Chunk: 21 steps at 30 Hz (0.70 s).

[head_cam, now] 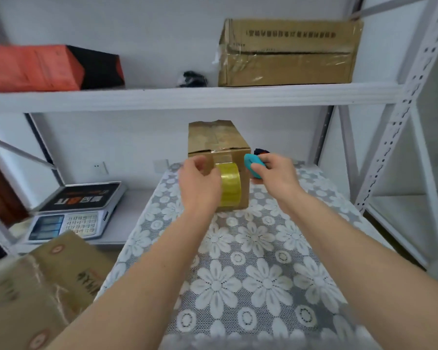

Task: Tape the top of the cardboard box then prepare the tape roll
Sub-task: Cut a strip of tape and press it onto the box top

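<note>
The taping step looks nearly finished: a strip already runs over the top of the cardboard box point(219, 145) and down its near face, ending at the tape roll point(230, 185). The left hand point(200, 183) grips the roll against that near face, the roll at its 3 o'clock side. The right hand point(276, 173) holds a small blue cutter point(254, 165), its fingers curled round it, just at 3 o'clock of the roll. The next move probably calls for bringing the cutter across to sever the strip above the roll. The box stands at 12 o'clock on the flowered table point(250, 274).
</note>
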Available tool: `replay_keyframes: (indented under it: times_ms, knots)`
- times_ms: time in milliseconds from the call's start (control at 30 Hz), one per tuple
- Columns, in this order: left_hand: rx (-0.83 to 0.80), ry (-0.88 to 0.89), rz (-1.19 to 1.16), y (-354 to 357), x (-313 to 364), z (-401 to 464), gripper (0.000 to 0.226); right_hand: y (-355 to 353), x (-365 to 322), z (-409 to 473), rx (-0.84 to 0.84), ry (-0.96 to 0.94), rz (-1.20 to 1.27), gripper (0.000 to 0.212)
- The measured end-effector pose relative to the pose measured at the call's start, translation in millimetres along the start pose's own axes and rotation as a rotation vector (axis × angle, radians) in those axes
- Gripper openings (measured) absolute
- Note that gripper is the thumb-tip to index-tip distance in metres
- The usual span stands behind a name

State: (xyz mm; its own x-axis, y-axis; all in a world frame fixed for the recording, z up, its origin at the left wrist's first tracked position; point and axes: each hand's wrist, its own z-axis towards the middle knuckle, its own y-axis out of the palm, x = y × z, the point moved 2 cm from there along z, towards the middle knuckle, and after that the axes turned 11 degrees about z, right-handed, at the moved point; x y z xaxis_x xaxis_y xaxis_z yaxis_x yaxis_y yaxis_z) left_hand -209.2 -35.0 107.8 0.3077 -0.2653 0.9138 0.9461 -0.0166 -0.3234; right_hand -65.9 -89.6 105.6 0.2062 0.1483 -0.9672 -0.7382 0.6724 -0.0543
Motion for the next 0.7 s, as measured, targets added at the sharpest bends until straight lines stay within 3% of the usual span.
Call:
replay_keyframes:
  times_ms: [100,233,433,700]
  knots:
    - [-0.239,-0.282,-0.137,0.9,-15.0,11.7,0.031,9.4,-8.0,6.8,0.006,-0.09,-0.16,0.027]
    - [-0.422,-0.366,-0.29,6.3,-17.8,11.8,0.006,16.4,-13.2,13.7,-0.003,-0.203,-0.371,0.022]
    - [-0.438,-0.413,-0.402,14.6,-19.6,21.7,0.004,27.4,-15.7,22.2,-0.027,-0.348,-0.524,0.019]
    - [-0.426,-0.42,-0.406,26.0,-24.8,32.8,0.018,38.7,-16.0,34.1,-0.186,-0.539,-0.647,0.011]
